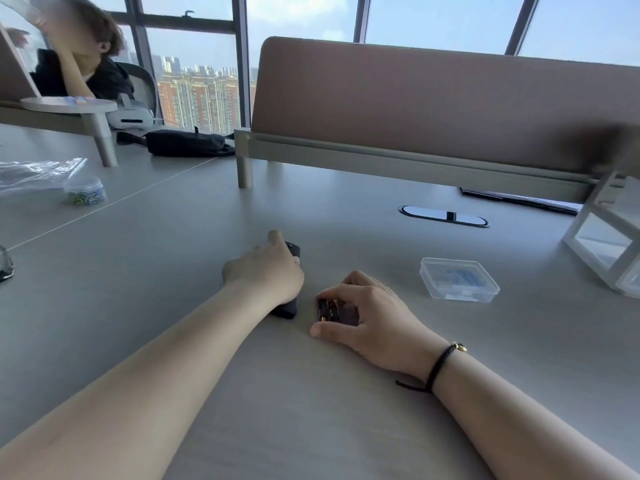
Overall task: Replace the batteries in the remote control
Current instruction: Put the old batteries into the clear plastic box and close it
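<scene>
A black remote control (288,308) lies on the grey desk (311,393), pointing away from me. My left hand (268,271) lies over it with the fingers curled around its body, so only its two ends show. Just to the right, my right hand (367,313) pinches a small clump of dark batteries (327,310) between thumb and fingertips, low on the desk surface. How many batteries there are I cannot tell. A black cord bracelet sits on my right wrist.
A clear plastic box (459,279) sits right of my hands. Behind are a cable port (444,215), a brown divider panel (433,105) and a white rack (609,237). At left stand a small jar (85,191), a plastic bag, a black pouch (187,143) and a seated person (79,57).
</scene>
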Demonstrator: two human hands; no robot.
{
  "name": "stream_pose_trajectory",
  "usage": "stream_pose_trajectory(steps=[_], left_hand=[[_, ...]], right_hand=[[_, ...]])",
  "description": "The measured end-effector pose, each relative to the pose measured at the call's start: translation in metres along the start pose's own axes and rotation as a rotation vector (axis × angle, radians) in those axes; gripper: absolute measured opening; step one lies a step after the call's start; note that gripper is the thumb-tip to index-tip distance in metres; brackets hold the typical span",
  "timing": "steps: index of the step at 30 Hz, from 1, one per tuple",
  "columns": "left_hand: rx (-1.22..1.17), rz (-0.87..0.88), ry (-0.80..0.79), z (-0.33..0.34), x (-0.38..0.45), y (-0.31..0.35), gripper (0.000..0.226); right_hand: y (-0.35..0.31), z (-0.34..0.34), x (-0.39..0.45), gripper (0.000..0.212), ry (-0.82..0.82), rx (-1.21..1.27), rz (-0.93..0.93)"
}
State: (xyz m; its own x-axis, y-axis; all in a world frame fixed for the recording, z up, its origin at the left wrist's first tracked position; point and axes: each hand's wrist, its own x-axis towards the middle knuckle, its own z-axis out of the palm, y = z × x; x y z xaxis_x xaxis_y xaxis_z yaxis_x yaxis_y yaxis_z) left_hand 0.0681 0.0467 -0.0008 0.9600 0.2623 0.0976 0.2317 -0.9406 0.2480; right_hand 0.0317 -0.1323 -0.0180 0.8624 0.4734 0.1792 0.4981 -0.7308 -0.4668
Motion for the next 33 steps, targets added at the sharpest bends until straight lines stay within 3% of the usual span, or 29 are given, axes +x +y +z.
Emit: stream_pose_trajectory(steps=[7,10,12,14,16,18,20,22,25,29,33], left_hand=[[0.126,0.067,0.050,0.000,-0.004,0.001,0.042],[0.030,0.166,0.230,0.001,-0.006,0.005,0.041],[-0.110,0.313,0.418,0.001,-0.010,0.011,0.037],[-0.330,0.482,0.504,0.000,-0.019,0.018,0.035],[-0.602,0.574,0.366,0.001,-0.032,0.028,0.034],[-0.907,0.532,-0.042,0.000,-0.046,0.037,0.029],[-1.242,0.435,-0.495,-0.002,-0.057,0.046,0.030],[-1.387,0.393,-0.717,-0.001,-0.061,0.049,0.030],[-1.387,0.352,-0.745,0.002,-0.060,0.048,0.027],[-1.097,0.411,-0.500,0.008,-0.058,0.046,0.019],[-1.133,0.335,-0.439,0.009,-0.054,0.045,0.019]], right_hand=[[0.002,-0.003,-0.001,0.044,0.008,0.078,0.005],[0.005,-0.005,-0.004,0.043,0.028,0.092,0.007],[0.008,-0.008,-0.007,0.043,0.046,0.080,0.005],[0.011,-0.011,-0.011,0.044,0.098,0.067,-0.004],[0.014,-0.017,-0.016,0.043,0.261,0.077,-0.040],[0.016,-0.024,-0.021,0.043,0.442,0.090,-0.076],[0.018,-0.029,-0.024,0.044,0.501,0.079,-0.102],[0.020,-0.030,-0.024,0.039,0.482,0.033,-0.122],[0.019,-0.028,-0.023,0.044,0.457,-0.028,-0.117],[0.023,-0.036,-0.027,0.073,0.376,-0.082,-0.086],[0.058,-0.056,-0.035,0.080,0.440,-0.219,0.125]])
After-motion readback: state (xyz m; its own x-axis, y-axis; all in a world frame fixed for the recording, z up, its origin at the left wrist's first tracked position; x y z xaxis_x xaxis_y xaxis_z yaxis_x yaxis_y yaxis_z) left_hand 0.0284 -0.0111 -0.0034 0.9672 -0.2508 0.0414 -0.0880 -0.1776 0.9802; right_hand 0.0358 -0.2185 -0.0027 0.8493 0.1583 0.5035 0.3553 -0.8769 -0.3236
